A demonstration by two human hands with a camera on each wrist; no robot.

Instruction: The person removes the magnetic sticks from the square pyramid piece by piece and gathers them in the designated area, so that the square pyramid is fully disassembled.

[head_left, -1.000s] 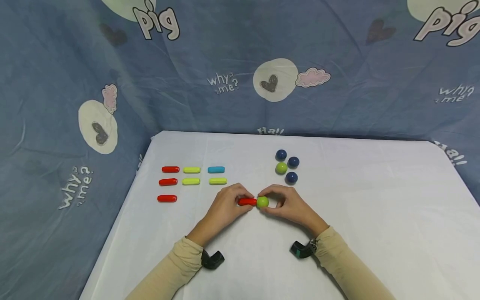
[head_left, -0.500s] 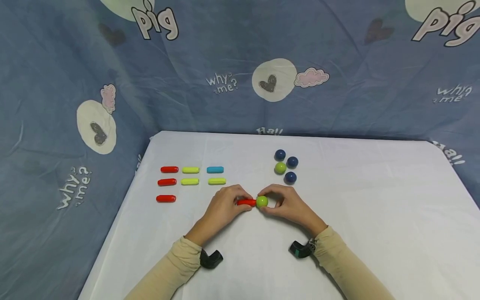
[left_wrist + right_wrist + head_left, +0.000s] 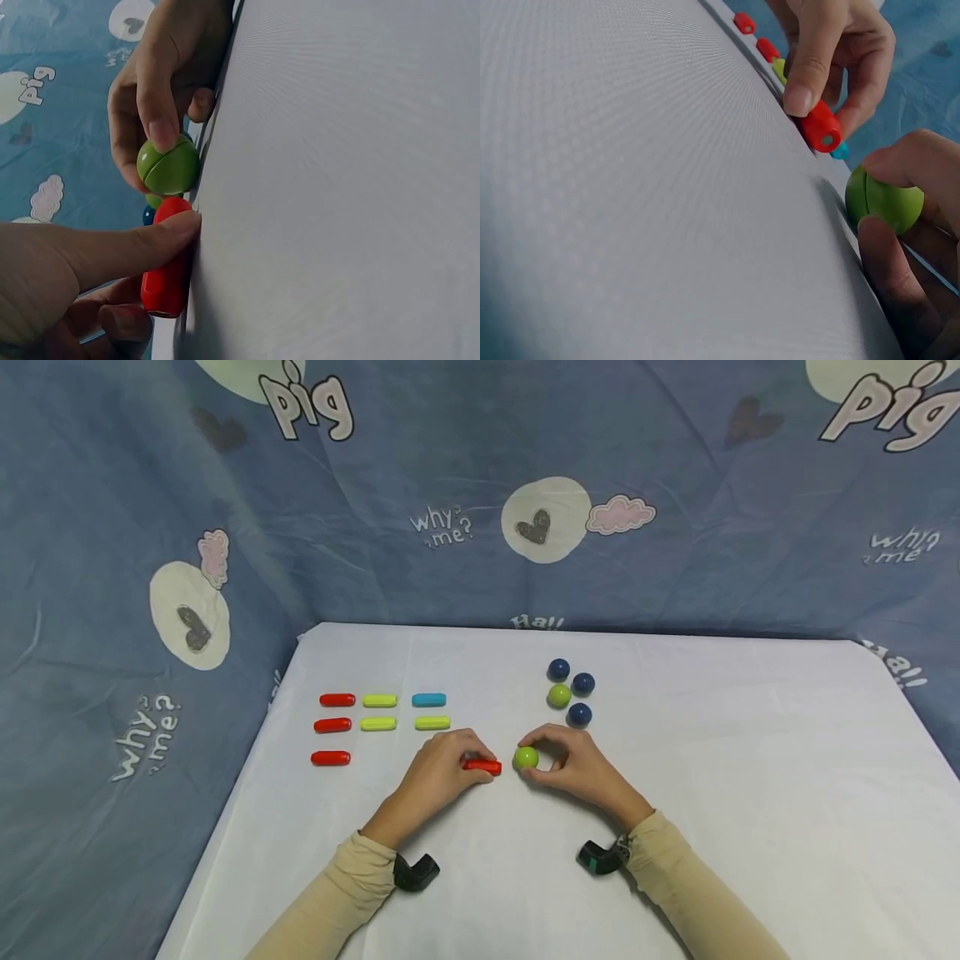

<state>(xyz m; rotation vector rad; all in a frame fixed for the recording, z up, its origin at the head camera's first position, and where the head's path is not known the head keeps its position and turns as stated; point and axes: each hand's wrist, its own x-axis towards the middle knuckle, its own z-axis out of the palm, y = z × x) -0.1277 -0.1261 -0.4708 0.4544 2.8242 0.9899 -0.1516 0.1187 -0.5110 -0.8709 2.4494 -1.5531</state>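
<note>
Near the middle of the table my left hand (image 3: 438, 772) pinches a red rod (image 3: 482, 767) between thumb and fingers. In the right wrist view, a small grey disc shows in the rod's end (image 3: 826, 140). Facing it, my right hand (image 3: 573, 764) holds a green ball (image 3: 527, 758) between thumb and fingertips. A seam line runs round the ball, as the left wrist view shows. A small gap separates rod and ball in the head view. Behind my right hand lie several dark blue balls (image 3: 580, 715) and another green ball (image 3: 559, 696).
At the left lie more red rods (image 3: 331, 758), several yellow-green rods (image 3: 378, 724) and one blue rod (image 3: 429, 700), set in loose rows. A white cloth covers the table (image 3: 675, 818). A blue printed curtain (image 3: 450, 443) hangs behind it and along the left.
Earlier, the red rod's end touched the green ball. My left hand has drawn the rod back to the left, and a gap has opened; my right hand has lifted or shifted the ball slightly away.
</note>
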